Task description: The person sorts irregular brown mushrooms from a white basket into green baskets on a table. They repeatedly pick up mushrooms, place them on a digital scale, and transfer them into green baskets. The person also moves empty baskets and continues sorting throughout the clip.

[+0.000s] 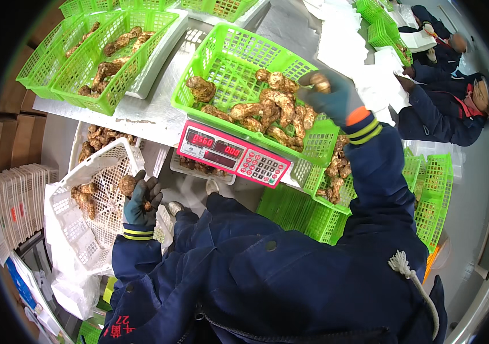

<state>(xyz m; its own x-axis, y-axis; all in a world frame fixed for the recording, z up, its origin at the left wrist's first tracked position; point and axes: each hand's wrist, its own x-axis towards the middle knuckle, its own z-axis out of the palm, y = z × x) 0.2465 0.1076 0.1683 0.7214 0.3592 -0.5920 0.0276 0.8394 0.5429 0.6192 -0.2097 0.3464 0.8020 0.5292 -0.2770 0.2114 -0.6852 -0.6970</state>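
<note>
My gloved right hand [330, 99] grips a thick brown mushroom [321, 83] above the right end of a green plastic basket [244, 47]. Inside that basket lie several knobbly mushrooms [276, 103], which look like matsutake, mostly toward the middle and right. The basket rests on a red-framed electronic scale [231, 152] with lit red digits and a keypad. At lower left, my gloved left hand [144, 198] holds another mushroom [127, 185], its round end showing past the fingers. That hand is over the right side of a tilted white plastic basket [66, 206], where a few mushrooms [83, 198] lie.
Green baskets [111, 64] of mushrooms occupy the left of the steel table [150, 122]. More green baskets [334, 215] stand low at right, beside my arm. Stacked white crates [23, 202] line the left. Two co-workers [442, 103] are at the far right near white sheets [343, 43].
</note>
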